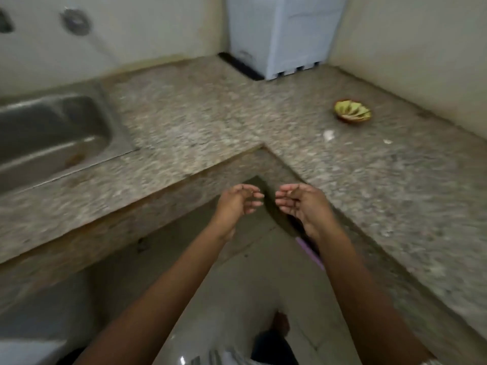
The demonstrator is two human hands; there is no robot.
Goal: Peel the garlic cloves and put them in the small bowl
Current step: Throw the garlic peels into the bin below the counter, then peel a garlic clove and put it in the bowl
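— Where's the garlic? I can't see any in their hands.

— Neither can I. In the head view the left hand (pixel 238 204) and right hand (pixel 300 204) hang just below the middle of the frame. Their fingers are loosely curled and face each other with a narrow gap between them. They seem to hold nothing, though the blur could hide a scrap.

— And the bowl?

— The small bowl (pixel 354 120) sits on the counter (pixel 200 122) in the upper right, well apart from both hands. There are pale streaks inside it, and I can't tell whether they're cloves or a pattern. A pale lump (pixel 328 135) lies just below and left of the bowl, and it could be a clove or only skin.

— So what could go wrong?

— The hands are out over the floor (pixel 237 285), in the notch where the counter turns, not over the stone. Peeling there would drop a slippery clove straight to the tiles. The bowl is also a long reach to the right, and I reckon a quick stretch could knock that light bowl or flick the lump along the counter.

— The sink (pixel 52 133)?

— It's on the far left, away from all of this.
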